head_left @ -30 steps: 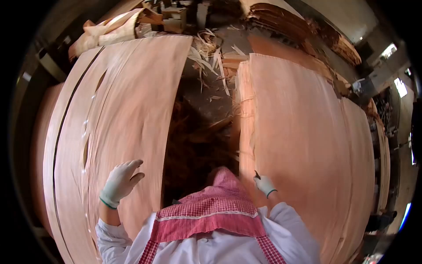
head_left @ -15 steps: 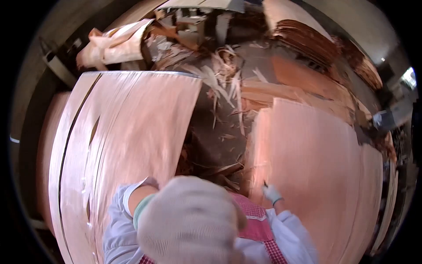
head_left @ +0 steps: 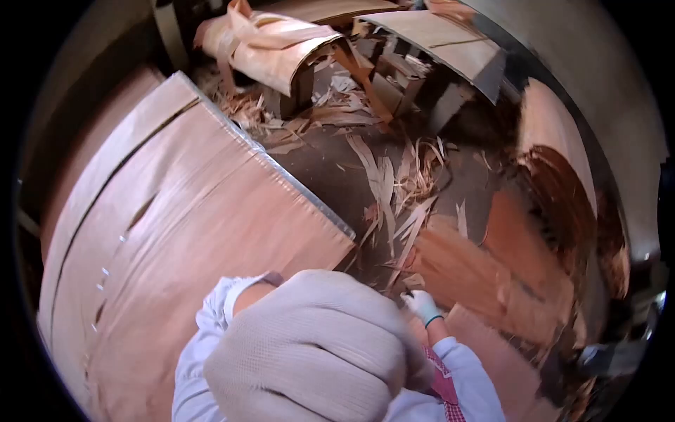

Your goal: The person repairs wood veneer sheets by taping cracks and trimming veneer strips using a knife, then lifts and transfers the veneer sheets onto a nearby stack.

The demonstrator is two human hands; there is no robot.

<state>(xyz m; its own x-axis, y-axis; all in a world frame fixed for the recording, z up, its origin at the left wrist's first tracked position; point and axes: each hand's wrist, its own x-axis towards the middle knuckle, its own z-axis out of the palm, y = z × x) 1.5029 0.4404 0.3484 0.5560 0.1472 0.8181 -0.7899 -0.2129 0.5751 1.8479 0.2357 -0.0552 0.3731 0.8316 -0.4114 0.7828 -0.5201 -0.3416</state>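
Note:
My left hand [head_left: 309, 344], in a pale knitted glove, is raised very close to the camera and fills the lower middle of the view. Its fingers are curled together; whatever they may hold is hidden. Farther off, my right hand [head_left: 423, 306], in a white glove with a green cuff, is closed around a small dark object whose tip barely shows. It is above the floor side of a pinkish wood veneer stack [head_left: 485, 352]. To the left lies a large stack of veneer sheets [head_left: 211, 204], its top sheet split by long cracks.
Torn veneer strips [head_left: 415, 183] litter the dark floor ahead. A draped veneer bundle [head_left: 274, 49] stands at the back left, and a sheet-topped stand [head_left: 436, 42] at the back. Brown veneer pieces [head_left: 471, 274] lie to the right, near another stack [head_left: 555, 141].
The view has swung to the right, so the left stack appears tilted and the right stack has dropped low. My left hand looks larger and nearer; my right hand appears away from the right stack's edge.

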